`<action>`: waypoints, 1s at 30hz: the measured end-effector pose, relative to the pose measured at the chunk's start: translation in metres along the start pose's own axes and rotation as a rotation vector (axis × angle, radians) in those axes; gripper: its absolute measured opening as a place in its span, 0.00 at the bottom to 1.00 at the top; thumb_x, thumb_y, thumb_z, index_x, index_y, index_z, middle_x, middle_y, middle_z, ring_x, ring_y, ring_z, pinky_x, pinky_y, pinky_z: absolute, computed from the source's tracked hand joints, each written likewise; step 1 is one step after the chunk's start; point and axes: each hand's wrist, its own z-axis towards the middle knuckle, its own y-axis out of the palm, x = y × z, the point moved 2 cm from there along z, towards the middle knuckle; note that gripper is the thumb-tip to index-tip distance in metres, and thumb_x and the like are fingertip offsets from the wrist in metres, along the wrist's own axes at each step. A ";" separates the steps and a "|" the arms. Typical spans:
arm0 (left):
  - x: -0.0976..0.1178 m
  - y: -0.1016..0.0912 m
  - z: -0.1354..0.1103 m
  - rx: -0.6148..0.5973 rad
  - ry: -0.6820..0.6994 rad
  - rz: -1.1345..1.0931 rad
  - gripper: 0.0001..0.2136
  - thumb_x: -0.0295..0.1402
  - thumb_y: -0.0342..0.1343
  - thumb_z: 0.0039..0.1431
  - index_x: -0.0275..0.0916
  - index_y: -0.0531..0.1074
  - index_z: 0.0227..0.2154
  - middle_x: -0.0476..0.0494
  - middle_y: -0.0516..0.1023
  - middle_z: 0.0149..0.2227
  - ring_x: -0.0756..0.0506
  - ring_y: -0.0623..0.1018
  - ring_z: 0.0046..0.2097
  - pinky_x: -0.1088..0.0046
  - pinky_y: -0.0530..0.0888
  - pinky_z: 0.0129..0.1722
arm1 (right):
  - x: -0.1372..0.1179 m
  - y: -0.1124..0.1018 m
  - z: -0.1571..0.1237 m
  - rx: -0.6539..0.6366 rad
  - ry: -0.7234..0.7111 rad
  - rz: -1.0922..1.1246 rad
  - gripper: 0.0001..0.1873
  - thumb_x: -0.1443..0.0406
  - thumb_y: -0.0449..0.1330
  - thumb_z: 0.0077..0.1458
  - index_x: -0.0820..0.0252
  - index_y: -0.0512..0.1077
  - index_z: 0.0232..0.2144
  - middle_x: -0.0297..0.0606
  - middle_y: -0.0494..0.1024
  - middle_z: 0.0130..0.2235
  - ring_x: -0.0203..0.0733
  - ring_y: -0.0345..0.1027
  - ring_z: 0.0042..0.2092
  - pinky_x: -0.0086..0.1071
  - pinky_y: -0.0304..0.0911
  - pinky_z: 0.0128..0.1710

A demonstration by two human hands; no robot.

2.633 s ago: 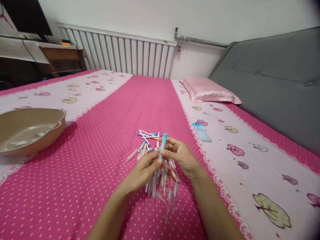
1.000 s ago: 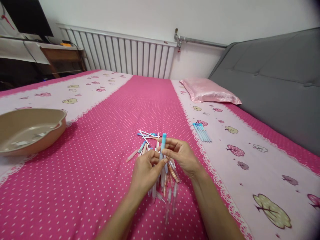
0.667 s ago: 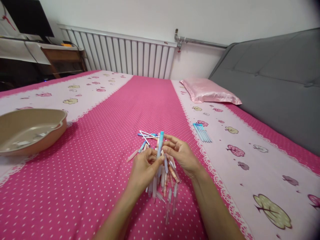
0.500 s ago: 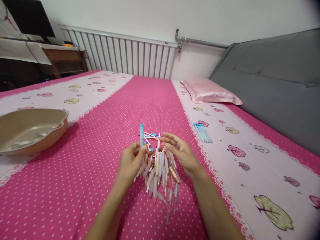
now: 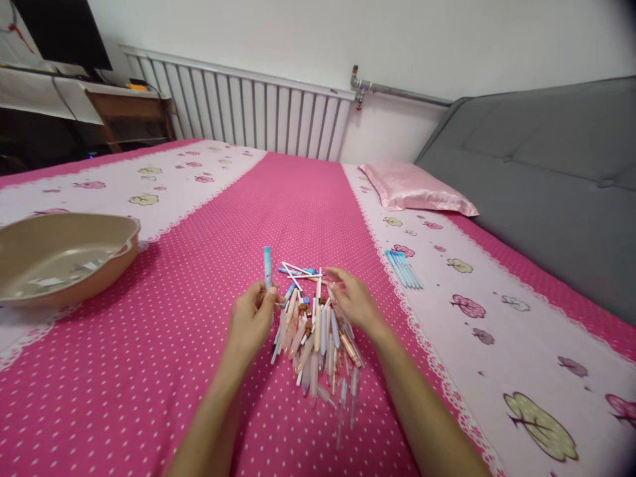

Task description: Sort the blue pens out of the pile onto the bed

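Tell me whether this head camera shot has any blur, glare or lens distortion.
Head view: sharp on the left hand holding a blue pen; wide-angle bending at the headboard, corners darkened; soft even light, sheen on the pillow.

Light-blue pen [image 5: 267, 265] upright, beside heap of pens [image 5: 318, 331] (pale, mixed) on bedspread.

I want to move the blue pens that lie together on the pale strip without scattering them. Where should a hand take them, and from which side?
Probably across the middle of the bundle of blue pens, from above. They lie flat and parallel, touching each other, so a pinch across their width should keep them together. The right hand is nearer to them; the left hand already holds a blue pen.
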 end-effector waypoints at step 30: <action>-0.001 0.003 -0.003 -0.041 0.046 0.015 0.12 0.40 0.49 0.55 0.37 0.69 0.33 0.46 0.76 0.28 0.46 0.75 0.31 0.72 0.69 0.32 | 0.005 0.040 0.067 -0.204 0.112 -0.289 0.12 0.72 0.52 0.54 0.63 0.72 0.40 0.46 0.76 0.43 0.41 0.67 0.45 0.30 0.57 0.43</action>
